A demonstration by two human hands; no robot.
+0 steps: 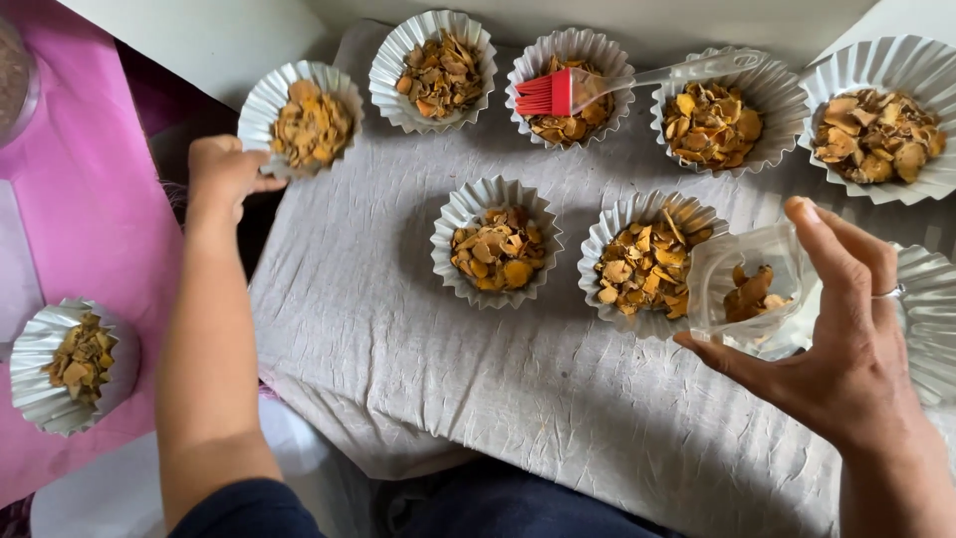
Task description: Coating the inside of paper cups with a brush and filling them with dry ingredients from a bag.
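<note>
From the head camera, the left hand (pixel 221 171) reaches to the far left and pinches the near-left rim of a fluted foil cup (pixel 304 115) filled with dried yellow-orange slices; fingers are curled closed on the rim. That cup sits at the far-left corner of a wrinkled grey cloth (pixel 418 369) that covers the work surface.

The right hand (pixel 846 339) is at the near right, with thumb and fingers closed around a small clear plastic container (pixel 754 294), tilted, with a few of the same orange slices inside. The container is held just beside, and partly over, the right edge of a filled foil cup in the middle row (pixel 645 261). A ring shows on one finger of that hand. The two hands are well apart, one at each side of the cloth.

Along the far edge of the cloth stand four more filled foil cups: a second cup (pixel 435 70), a third cup (pixel 570 85), a fourth cup (pixel 719 112) and a fifth cup (pixel 881 120) at the far right. A red silicone brush with a clear handle (pixel 597 85) lies across the third cup, its handle reaching over the fourth. Another filled cup stands in the centre of the cloth (pixel 496 242). An empty foil cup (pixel 931 319) shows behind the right hand.

Off the cloth at the near left, one filled foil cup (pixel 72 364) rests on a pink sheet (pixel 80 209).
</note>
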